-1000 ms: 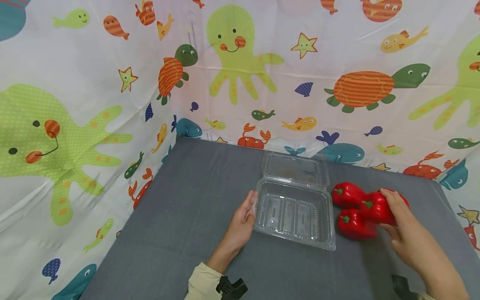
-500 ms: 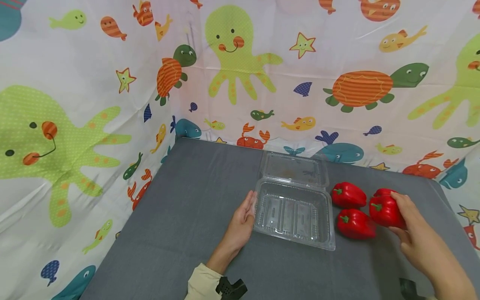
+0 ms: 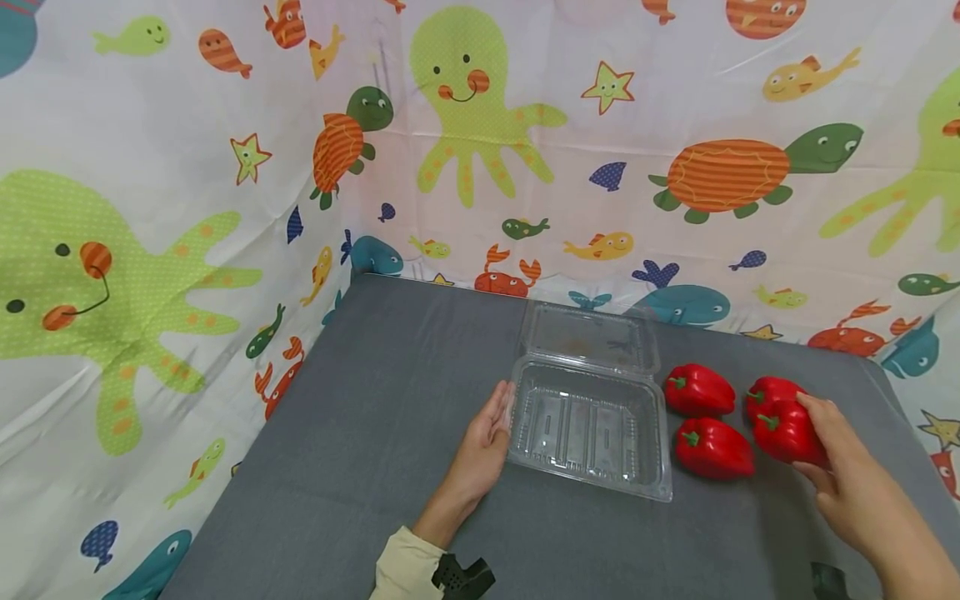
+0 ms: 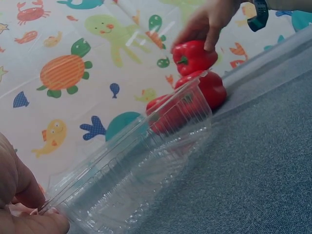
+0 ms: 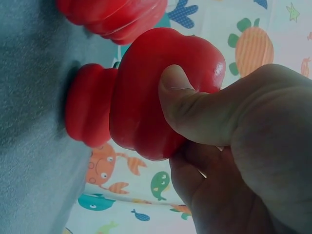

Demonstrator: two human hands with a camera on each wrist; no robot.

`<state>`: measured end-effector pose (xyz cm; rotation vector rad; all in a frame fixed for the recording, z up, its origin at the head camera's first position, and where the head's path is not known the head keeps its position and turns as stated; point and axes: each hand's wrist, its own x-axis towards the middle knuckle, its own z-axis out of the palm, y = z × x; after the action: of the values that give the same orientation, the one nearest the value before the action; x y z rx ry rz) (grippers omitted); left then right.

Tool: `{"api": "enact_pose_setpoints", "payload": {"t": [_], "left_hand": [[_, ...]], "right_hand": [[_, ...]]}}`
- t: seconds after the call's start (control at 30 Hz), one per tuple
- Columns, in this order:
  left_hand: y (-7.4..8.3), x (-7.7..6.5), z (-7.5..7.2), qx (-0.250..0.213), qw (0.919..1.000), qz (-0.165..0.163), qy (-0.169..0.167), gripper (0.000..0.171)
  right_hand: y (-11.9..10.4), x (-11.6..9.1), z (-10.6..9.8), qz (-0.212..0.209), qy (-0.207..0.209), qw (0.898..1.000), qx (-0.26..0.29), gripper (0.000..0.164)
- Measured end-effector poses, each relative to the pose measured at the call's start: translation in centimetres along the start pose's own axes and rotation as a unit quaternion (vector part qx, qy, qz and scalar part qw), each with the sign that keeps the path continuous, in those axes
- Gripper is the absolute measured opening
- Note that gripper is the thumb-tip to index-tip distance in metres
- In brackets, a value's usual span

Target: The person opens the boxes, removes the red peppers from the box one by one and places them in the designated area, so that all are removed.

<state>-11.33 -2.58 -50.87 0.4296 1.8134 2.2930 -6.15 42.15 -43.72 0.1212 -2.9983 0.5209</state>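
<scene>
My right hand grips a red bell pepper between thumb and fingers. In the right wrist view this bell pepper is raised off the grey cloth, thumb across its side. Another red bell pepper sits behind it, partly covered in the head view. Two more, a far pepper and a near pepper, lie right beside a clear plastic clamshell container. Its lid is folded back and its tray holds nothing. My left hand pinches the container's left rim, as the left wrist view shows.
A grey cloth covers the table. Behind and to the left hangs a white curtain printed with sea animals, meeting the table's back edge just past the lid.
My right hand has carried its bell pepper to the right and slightly nearer, away from the two peppers beside the container. The left hand and the container have stayed in place.
</scene>
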Motion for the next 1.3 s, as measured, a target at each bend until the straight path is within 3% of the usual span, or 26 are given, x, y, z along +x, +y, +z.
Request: {"api": "enact_pose_setpoints", "payload": {"t": [0.43,0.67,1.3], "left_hand": [[0.0,0.0,-0.1,0.001,1.0000,0.002,0.000,0.066],[-0.1,0.0,-0.1,0.007,1.0000,-0.002,0.001,0.065],[-0.1,-0.1,0.0,0.010,0.9999,-0.005,0.000,0.064]], "right_hand": [[1.3,-0.6,0.2,0.046,-0.037,0.998,-0.012,0.108],[2.0,-0.9,0.6,0.050,-0.043,0.998,-0.013,0.107],[3.1,-1.3,1.1,0.060,-0.107,0.992,-0.019,0.109]]}}
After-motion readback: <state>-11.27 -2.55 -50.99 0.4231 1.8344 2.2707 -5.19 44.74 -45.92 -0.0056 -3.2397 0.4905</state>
